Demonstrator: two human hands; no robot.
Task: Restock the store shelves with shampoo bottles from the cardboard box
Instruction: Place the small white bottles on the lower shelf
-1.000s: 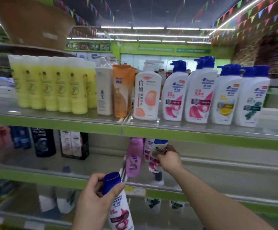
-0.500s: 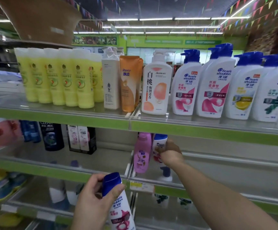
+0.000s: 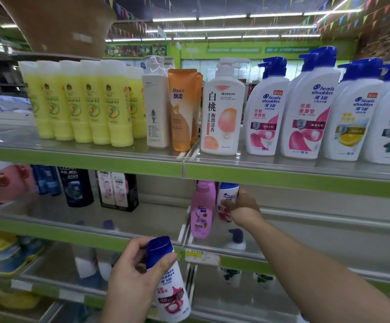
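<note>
My right hand [image 3: 243,208] reaches into the middle shelf [image 3: 124,238] and grips a small white shampoo bottle with a blue cap [image 3: 228,194], held upright beside a pink bottle [image 3: 202,209]. Low in front of the shelf, my left hand [image 3: 131,276] grips a second white shampoo bottle with a blue cap and pink label [image 3: 168,283] around its neck. The cardboard box is out of view.
The top shelf [image 3: 182,169] carries yellow tubes [image 3: 79,103], a cream pump bottle, orange pouches [image 3: 182,113] and several big white pump bottles [image 3: 305,108]. Dark bottles [image 3: 76,187] and a boxed pair [image 3: 119,191] stand at the middle shelf's left. More bottles sit on the lowest shelf.
My right hand has pushed its bottle deeper onto the middle shelf, next to the pink bottle. My left hand keeps its bottle in about the same place. The view has shifted slightly.
</note>
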